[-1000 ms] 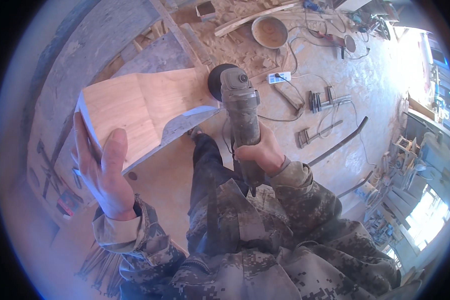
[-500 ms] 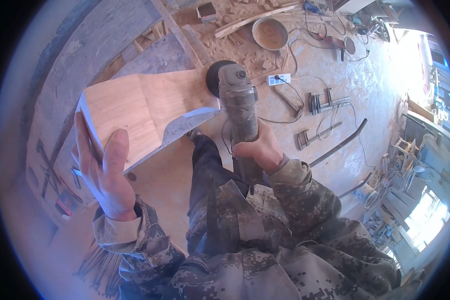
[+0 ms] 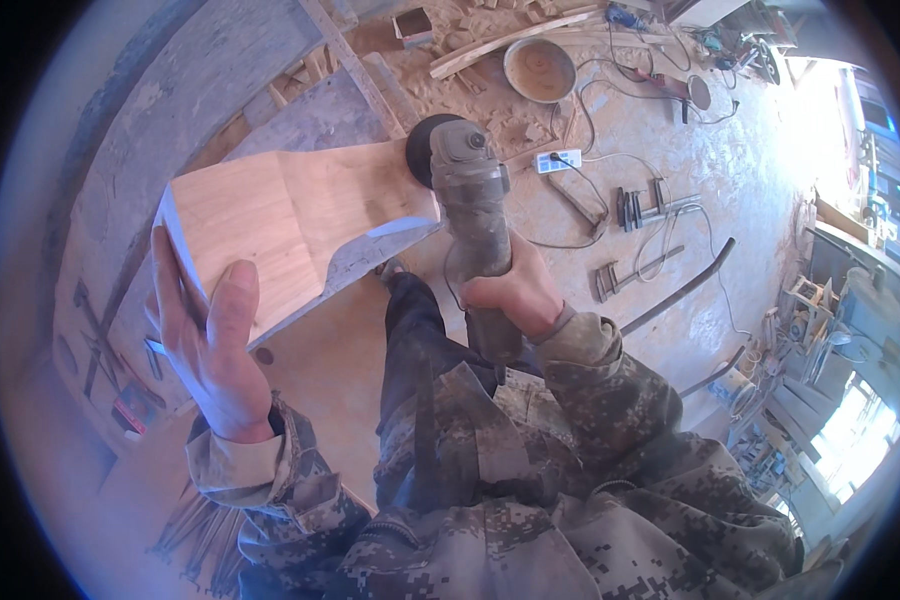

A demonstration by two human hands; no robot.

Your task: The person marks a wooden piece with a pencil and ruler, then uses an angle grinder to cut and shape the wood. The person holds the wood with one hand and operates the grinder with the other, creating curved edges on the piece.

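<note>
A pale, shaped wooden block, wide at its near left end and narrower toward the right, rests on a grey work surface. My left hand grips its near left corner, thumb on top and fingers down along the side. In my right hand is a dusty angle grinder, the fingers wrapped round its body. The grinder's dark round disc is at the narrow right end of the block; its contact with the wood is partly hidden by the grinder's head.
A round pan lies on the dusty floor beyond, near wood offcuts. To the right are a white power strip with cords, several clamps and a dark curved bar. Hand tools lie at the left.
The grinder has shifted slightly left and toward the far side, along with my right hand. My left hand and the wooden block stay nearly where they were.
</note>
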